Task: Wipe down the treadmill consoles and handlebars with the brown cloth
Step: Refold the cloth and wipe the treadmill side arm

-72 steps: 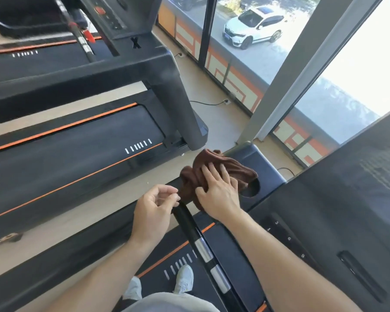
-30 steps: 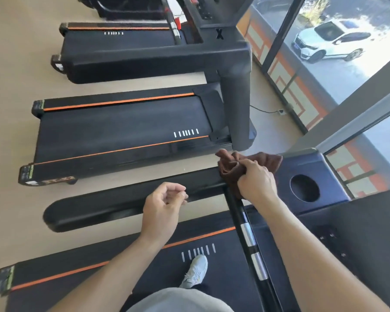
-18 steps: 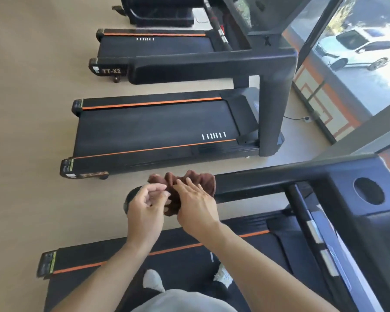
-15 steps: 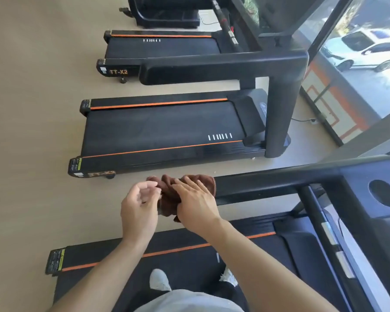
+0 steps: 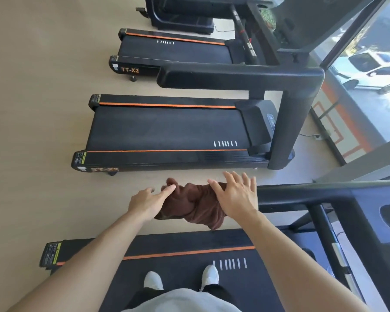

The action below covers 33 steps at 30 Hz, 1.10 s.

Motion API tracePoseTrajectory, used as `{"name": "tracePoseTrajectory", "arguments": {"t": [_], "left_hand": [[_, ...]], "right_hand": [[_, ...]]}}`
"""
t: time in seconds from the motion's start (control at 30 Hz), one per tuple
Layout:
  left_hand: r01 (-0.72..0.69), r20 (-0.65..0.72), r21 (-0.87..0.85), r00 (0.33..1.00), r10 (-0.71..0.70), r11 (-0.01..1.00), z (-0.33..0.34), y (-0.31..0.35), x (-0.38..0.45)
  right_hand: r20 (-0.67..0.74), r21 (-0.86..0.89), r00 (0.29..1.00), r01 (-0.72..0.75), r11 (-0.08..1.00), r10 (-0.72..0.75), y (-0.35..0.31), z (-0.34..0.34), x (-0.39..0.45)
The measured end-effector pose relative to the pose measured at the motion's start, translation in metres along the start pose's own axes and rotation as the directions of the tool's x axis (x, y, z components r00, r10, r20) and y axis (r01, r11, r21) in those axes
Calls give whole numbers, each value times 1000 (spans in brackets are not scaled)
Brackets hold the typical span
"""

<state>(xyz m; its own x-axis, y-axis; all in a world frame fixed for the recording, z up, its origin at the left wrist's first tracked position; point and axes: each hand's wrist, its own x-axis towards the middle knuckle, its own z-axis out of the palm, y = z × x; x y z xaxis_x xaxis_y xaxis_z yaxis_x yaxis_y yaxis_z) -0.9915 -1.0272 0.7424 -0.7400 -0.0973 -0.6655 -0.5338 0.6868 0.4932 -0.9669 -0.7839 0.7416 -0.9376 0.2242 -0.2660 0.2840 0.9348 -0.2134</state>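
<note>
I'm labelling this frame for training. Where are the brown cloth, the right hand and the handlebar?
brown cloth (image 5: 190, 204): head view, bunched middle.
right hand (image 5: 235, 198): head view, back of hand.
handlebar (image 5: 302, 193): head view, bare black bar right of the cloth.

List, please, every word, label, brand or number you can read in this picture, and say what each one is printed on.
"TT-X2": orange letters on the rear end cap of the far treadmill.
Orange lettering on the rear end cap of the middle treadmill: blurred, not readable.
Yellow warning sticker on the near treadmill: too small to read.
Warning sticker on the middle treadmill's rear corner: too small.
Oval badge on the middle treadmill's motor cover: unreadable.
</note>
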Motion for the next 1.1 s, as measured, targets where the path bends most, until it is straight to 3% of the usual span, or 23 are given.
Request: {"name": "tracePoseTrajectory", "arguments": {"t": [0.1, 0.2, 0.27, 0.37, 0.43, 0.5, 0.57, 0.67, 0.8, 0.87, 1.0, 1.1], "left_hand": [[-51, 93, -37, 994, 54, 998, -2, 4, 3], [-155, 1, -145, 988, 157, 977, 1, 14, 3], [-224, -96, -189, 973, 209, 956, 4, 20, -4], [-279, -249, -333, 947, 201, 901, 5, 11, -11], [-256, -269, -475, 953, 138, 842, 2, -1, -16], [-188, -260, -586, 965, 36, 788, -4, -12, -17], [-124, -239, -637, 970, -42, 761, -11, -19, -18], [-31, -144, -686, 985, -94, 727, -14, -30, -18], [8, -41, -571, 998, -38, 821, -4, -45, -19], [-85, -151, -516, 989, 7, 852, 4, -50, -22], [-273, -456, -500, 890, 18, 822, 8, -57, -30], [-354, -549, -527, 836, 9, 773, 6, -57, -35]], "right_hand": [[94, -95, 992, -80, 992, 89, 19, -9, 5], [145, 131, 989, 5, 991, -25, 8, -16, 11], [103, 364, 992, 33, 931, -75, -3, -17, 11], [23, 676, 999, 15, 736, -42, -16, -20, -1], [61, 837, 998, -67, 542, 30, -22, -23, -10], [126, 926, 989, -145, 348, 78, -22, -25, -15], [184, 945, 979, -200, 258, 85, -20, -30, -16], [310, 915, 951, -303, 267, 17, -22, -38, -20], [383, 868, 920, -329, 371, -81, -24, -38, -30], [353, 856, 927, -265, 444, -128, -25, -34, -37], [314, 768, 945, -196, 610, -92, -25, -27, -52], [337, 777, 940, -246, 580, -53, -17, -21, -58]]}}
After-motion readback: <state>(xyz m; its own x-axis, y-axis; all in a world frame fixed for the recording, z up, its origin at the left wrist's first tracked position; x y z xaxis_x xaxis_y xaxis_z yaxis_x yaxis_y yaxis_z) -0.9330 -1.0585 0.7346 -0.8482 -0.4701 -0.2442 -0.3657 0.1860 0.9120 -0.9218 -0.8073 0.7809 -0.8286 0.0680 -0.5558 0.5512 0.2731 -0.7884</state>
